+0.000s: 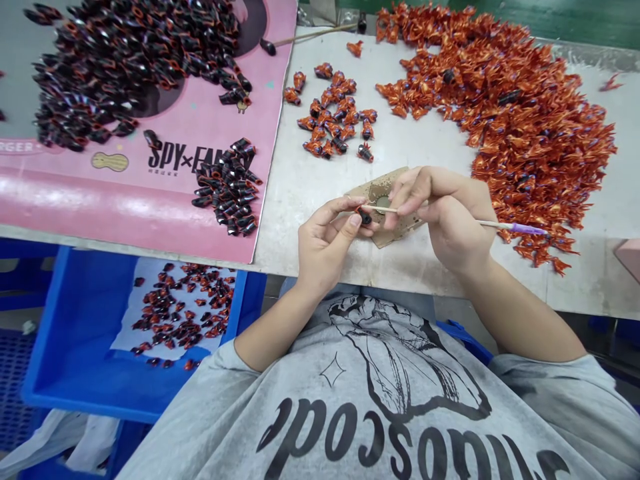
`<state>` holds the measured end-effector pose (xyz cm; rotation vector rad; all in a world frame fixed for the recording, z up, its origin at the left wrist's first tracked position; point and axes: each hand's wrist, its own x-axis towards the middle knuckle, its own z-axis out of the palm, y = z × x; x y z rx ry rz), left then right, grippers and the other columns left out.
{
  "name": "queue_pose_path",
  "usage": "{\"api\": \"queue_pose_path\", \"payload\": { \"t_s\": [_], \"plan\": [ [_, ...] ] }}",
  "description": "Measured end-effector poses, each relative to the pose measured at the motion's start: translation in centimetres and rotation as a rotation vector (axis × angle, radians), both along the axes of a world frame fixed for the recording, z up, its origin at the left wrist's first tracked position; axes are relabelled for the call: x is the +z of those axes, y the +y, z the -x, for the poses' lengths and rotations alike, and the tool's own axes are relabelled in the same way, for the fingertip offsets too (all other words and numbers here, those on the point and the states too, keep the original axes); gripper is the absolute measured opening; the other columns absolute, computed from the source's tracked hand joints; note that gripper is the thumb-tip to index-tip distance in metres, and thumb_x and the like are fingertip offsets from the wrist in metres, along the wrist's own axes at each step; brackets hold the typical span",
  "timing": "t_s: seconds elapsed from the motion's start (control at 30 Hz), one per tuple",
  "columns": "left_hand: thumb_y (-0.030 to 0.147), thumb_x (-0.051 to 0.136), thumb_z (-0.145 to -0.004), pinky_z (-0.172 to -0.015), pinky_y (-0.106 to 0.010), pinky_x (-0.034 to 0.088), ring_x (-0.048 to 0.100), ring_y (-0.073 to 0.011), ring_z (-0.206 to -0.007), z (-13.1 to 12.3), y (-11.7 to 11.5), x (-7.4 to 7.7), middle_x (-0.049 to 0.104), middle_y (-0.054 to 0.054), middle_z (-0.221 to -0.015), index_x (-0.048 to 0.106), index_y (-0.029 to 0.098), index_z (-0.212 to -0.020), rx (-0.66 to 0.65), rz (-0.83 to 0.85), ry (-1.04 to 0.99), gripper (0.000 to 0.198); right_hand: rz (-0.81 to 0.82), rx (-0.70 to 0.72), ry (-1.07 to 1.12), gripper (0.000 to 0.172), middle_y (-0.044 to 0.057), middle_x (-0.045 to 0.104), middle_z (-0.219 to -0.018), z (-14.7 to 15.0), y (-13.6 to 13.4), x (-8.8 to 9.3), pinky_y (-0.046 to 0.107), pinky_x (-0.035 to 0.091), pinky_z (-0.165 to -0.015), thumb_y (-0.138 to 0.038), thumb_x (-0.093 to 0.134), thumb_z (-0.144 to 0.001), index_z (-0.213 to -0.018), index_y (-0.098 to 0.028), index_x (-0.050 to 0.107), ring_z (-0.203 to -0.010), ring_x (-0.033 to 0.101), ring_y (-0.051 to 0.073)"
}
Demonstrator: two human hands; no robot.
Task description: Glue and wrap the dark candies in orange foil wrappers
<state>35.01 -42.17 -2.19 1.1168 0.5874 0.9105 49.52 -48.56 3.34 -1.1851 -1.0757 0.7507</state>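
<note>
My left hand [327, 237] pinches a small black-and-orange piece [364, 217] between thumb and fingers, above the worktable. Across from it, my right hand [445, 207] grips a thin wooden stick [487, 223] whose far end is purple. The stick's near tip reaches the piece, touching or just over it. Beneath both hands lies a brown cardboard scrap [395, 230] with a round, greyish spot [383, 202] on it. Just beyond the hands is a small group of orange-and-black pieces [333, 113].
A big heap of orange pieces [530, 113] covers the right side. Black pieces [135, 60] pile up on a pink mat [150, 220], with a smaller cluster [230, 187] near its edge. A blue bin [75, 333] at lower left holds paper and finished-looking pieces [175, 307].
</note>
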Motion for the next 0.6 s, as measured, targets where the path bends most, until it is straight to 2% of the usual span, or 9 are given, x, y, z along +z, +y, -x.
{"api": "queue_pose_path", "payload": {
  "t_s": [0.07, 0.13, 0.23, 0.27, 0.33, 0.37, 0.43, 0.5, 0.6],
  "plan": [
    [0.042, 0.079, -0.081, -0.072, -0.028, 0.061, 0.074, -0.0145, -0.077, 0.1, 0.0, 0.0, 0.076, -0.003, -0.092, 0.073, 0.022, -0.099, -0.01, 0.013, -0.003, 0.028, -0.085, -0.086, 0.02, 0.014, 0.001, 0.066, -0.072, -0.4, 0.1, 0.8, 0.037, 0.054, -0.074, -0.015, 0.053, -0.078, -0.076, -0.025, 0.063, -0.072, 0.064, 0.02],
    [0.04, 0.079, -0.081, -0.072, -0.027, 0.061, 0.073, -0.0128, -0.074, 0.2, 0.0, 0.1, 0.076, -0.002, -0.092, 0.073, 0.022, -0.099, -0.014, 0.031, -0.003, 0.027, -0.182, -0.244, 0.028, 0.014, 0.002, 0.066, -0.093, -1.4, 0.0, 1.8, 0.034, 0.056, -0.077, -0.015, 0.053, -0.086, -0.092, -0.024, 0.062, -0.082, 0.069, 0.018],
    [0.038, 0.08, -0.081, -0.072, -0.025, 0.061, 0.073, -0.0118, -0.073, 0.2, 0.0, 0.2, 0.076, -0.002, -0.091, 0.073, 0.022, -0.099, -0.011, 0.037, -0.014, 0.025, -0.252, -0.446, -0.104, 0.009, 0.004, 0.061, -0.113, -4.5, -0.7, 2.9, 0.031, 0.057, -0.069, -0.026, 0.05, -0.1, -0.101, -0.023, 0.058, -0.087, 0.073, 0.018],
    [0.037, 0.079, -0.081, -0.071, -0.025, 0.061, 0.073, -0.0115, -0.073, 0.2, 0.0, 0.2, 0.076, -0.001, -0.091, 0.074, 0.022, -0.099, -0.009, 0.036, -0.024, 0.024, -0.24, -0.474, -0.205, 0.015, 0.004, 0.065, -0.106, -6.0, -1.1, 3.0, 0.031, 0.055, -0.065, -0.029, 0.049, -0.102, -0.097, -0.023, 0.061, -0.08, 0.073, 0.017],
    [0.035, 0.079, -0.082, -0.07, -0.023, 0.061, 0.074, -0.0106, -0.072, 0.1, -0.1, 0.2, 0.076, -0.001, -0.09, 0.074, 0.022, -0.098, -0.003, 0.04, -0.048, 0.021, -0.12, -0.46, -0.522, 0.039, 0.003, 0.066, -0.074, -9.2, -1.9, 2.6, 0.028, 0.05, -0.067, -0.037, 0.047, -0.104, -0.078, -0.023, 0.072, -0.074, 0.068, 0.015],
    [0.034, 0.079, -0.082, -0.069, -0.022, 0.061, 0.074, -0.0102, -0.072, 0.1, -0.1, 0.2, 0.076, -0.001, -0.089, 0.075, 0.023, -0.098, -0.002, 0.045, -0.058, 0.02, -0.053, -0.45, -0.677, 0.036, 0.001, 0.064, -0.066, -10.7, -2.1, 2.2, 0.029, 0.045, -0.066, -0.039, 0.055, -0.101, -0.073, -0.026, 0.074, -0.066, 0.063, 0.013],
    [0.033, 0.08, -0.082, -0.068, -0.02, 0.061, 0.074, -0.0098, -0.071, 0.0, -0.1, 0.2, 0.077, 0.0, -0.088, 0.076, 0.023, -0.096, 0.002, 0.053, -0.069, 0.018, 0.241, -0.396, -0.907, 0.011, -0.003, 0.065, -0.063, -13.1, -2.1, 1.2, 0.03, 0.039, -0.064, -0.028, 0.084, -0.078, -0.071, -0.028, 0.076, -0.057, 0.05, 0.011],
    [0.032, 0.08, -0.081, -0.067, -0.02, 0.061, 0.074, -0.0094, -0.07, 0.0, -0.1, 0.2, 0.077, 0.0, -0.088, 0.076, 0.023, -0.096, 0.003, 0.057, -0.074, 0.017, 0.355, -0.396, -0.972, 0.026, -0.004, 0.062, -0.059, -14.3, -1.4, 0.4, 0.032, 0.036, -0.069, -0.01, 0.094, -0.056, -0.065, -0.027, 0.075, -0.057, 0.04, 0.011],
    [0.031, 0.081, -0.081, -0.068, -0.018, 0.061, 0.074, -0.0089, -0.069, 0.0, -0.1, 0.2, 0.077, 0.0, -0.087, 0.077, 0.024, -0.095, -0.001, 0.064, -0.086, 0.017, 0.386, -0.434, -0.931, 0.037, -0.005, 0.057, -0.058, -14.2, 0.5, -0.6, 0.035, 0.034, -0.08, 0.005, 0.09, -0.046, -0.059, -0.024, 0.073, -0.062, 0.036, 0.011]
  ]
}}
